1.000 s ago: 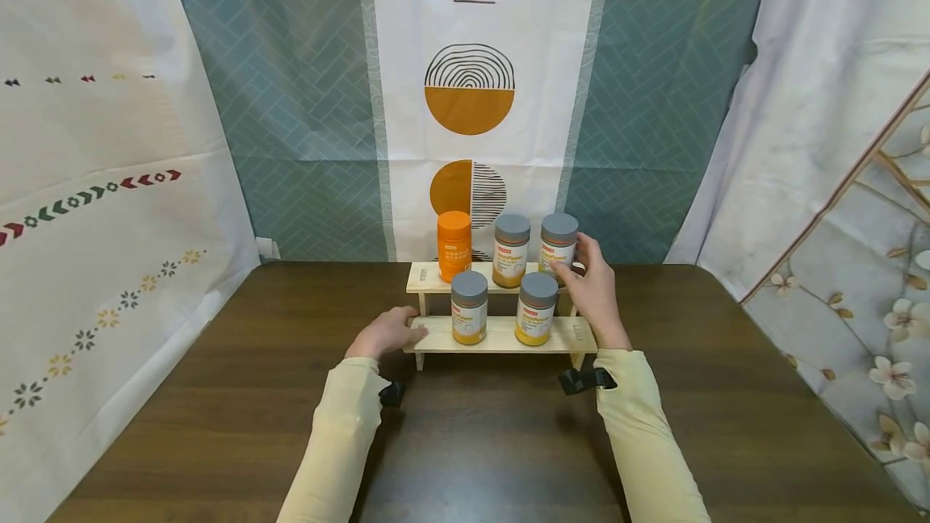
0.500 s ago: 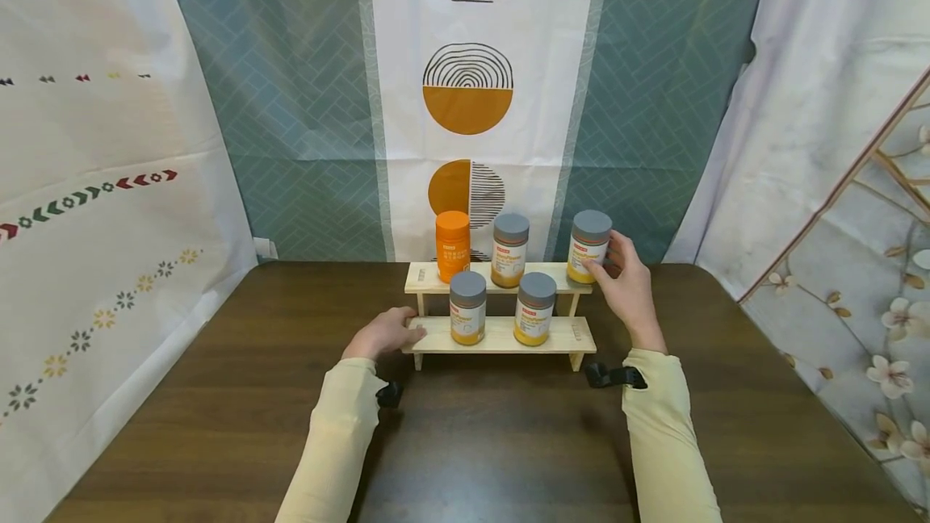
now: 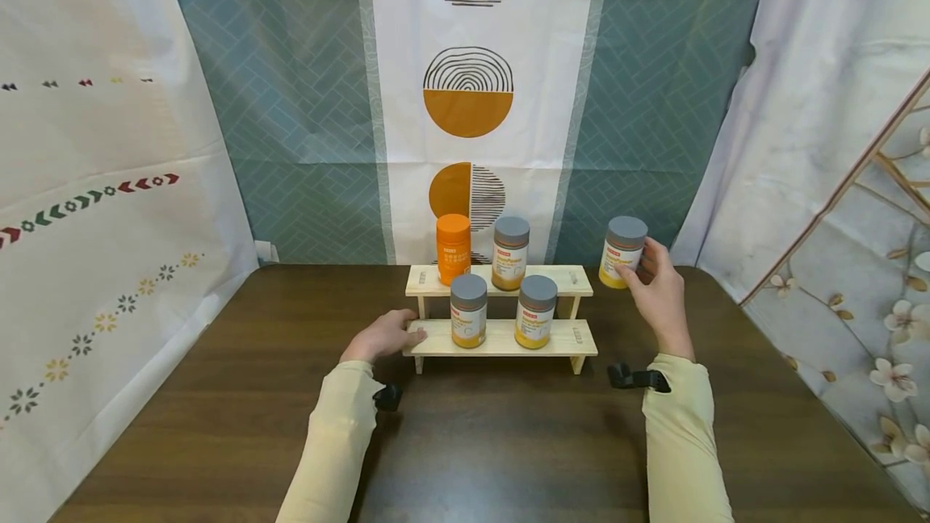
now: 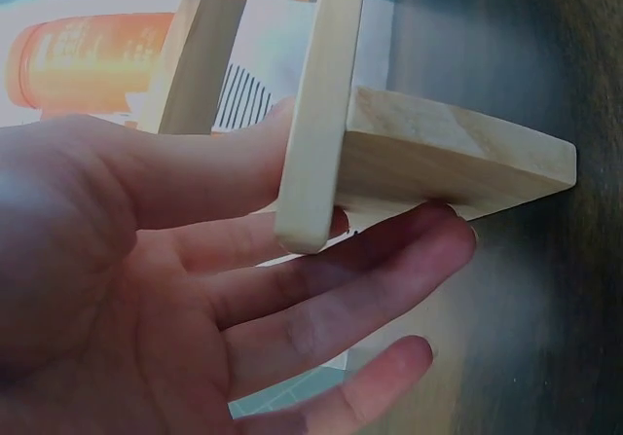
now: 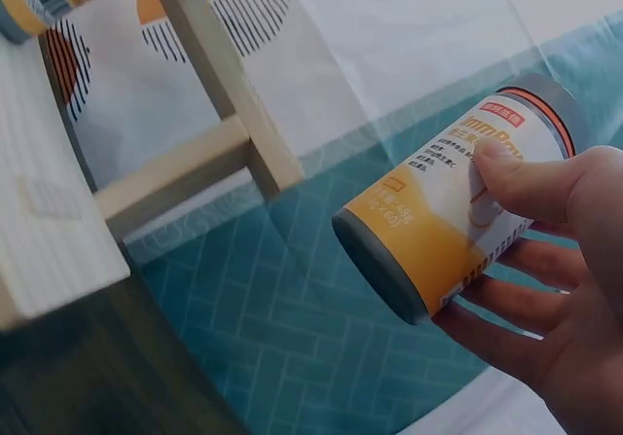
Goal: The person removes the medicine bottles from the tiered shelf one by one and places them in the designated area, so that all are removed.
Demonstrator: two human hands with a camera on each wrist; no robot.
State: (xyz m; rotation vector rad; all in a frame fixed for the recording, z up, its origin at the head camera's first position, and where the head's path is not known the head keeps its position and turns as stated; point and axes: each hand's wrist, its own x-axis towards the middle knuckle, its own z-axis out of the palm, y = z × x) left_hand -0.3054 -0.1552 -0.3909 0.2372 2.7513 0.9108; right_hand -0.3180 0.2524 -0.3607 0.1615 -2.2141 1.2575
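My right hand (image 3: 663, 297) grips a grey-lidded supplement bottle (image 3: 622, 254) with a white and yellow label, off the right end of the two-step wooden rack (image 3: 501, 339). In the right wrist view, thumb and fingers wrap the bottle (image 5: 438, 201), which is clear of the rack. The left hand (image 3: 379, 337) pinches the left end of the rack's lower step; the left wrist view has the thumb on one face of the board (image 4: 321, 114) and fingers behind it. An orange bottle (image 3: 454, 250) and a grey-lidded bottle (image 3: 510, 254) stand on the upper step.
Two more grey-lidded bottles, a left one (image 3: 468, 311) and a right one (image 3: 536, 313), stand on the lower step. The rack rests on a dark wooden table (image 3: 479, 442). Patterned cloths (image 3: 291, 103) hang behind and at both sides.
My right hand has lifted the bottle off the right end of the upper step and carried it rightward, beyond the rack. The left hand stays at the rack's left end.
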